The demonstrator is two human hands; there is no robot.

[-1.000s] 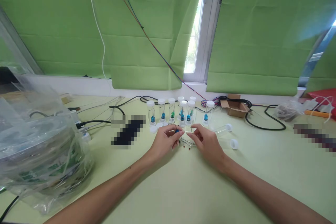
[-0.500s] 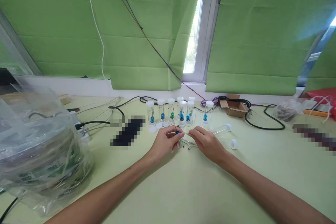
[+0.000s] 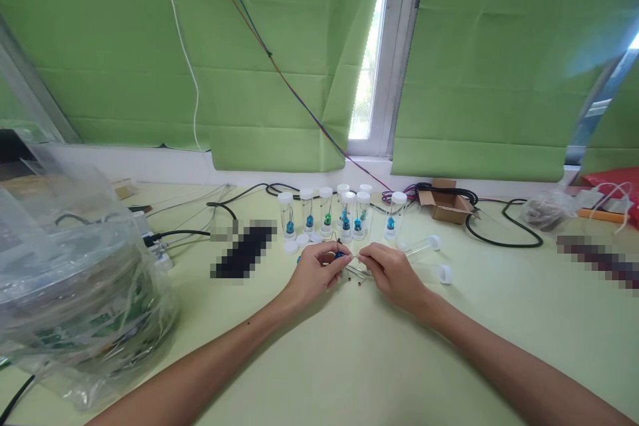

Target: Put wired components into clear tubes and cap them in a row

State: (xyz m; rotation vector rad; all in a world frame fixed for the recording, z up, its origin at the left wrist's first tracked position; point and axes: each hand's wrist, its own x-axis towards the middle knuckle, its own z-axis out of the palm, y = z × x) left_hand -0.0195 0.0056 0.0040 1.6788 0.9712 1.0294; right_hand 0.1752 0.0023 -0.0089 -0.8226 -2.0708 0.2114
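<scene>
My left hand [image 3: 315, 269] is closed, pinching a small dark-blue piece [image 3: 339, 255] with thin dark wire leads sticking up from it. Facing it, my right hand [image 3: 392, 271] is closed too. Its thumb and forefinger pinch a fine, pale wire end between the two hands, too small to make out fully. Below the fingertips, several thin metal leads with small reddish tips [image 3: 360, 283] lie on the table. Behind the hands stands a group of clear capped tubes [image 3: 326, 212], with blue or green pieces and wires inside.
Loose white caps [image 3: 291, 247] lie left of the tubes. Clear tubes [image 3: 424, 246] lie on their sides at the right. Further back are an open cardboard box [image 3: 449, 206] and black cables [image 3: 529, 239]. A plastic-wrapped bundle [image 3: 90, 319] fills the left side.
Both hands stay almost in place, with only a slight shift of the fingers. The dark leads above the blue piece have tilted a little.
</scene>
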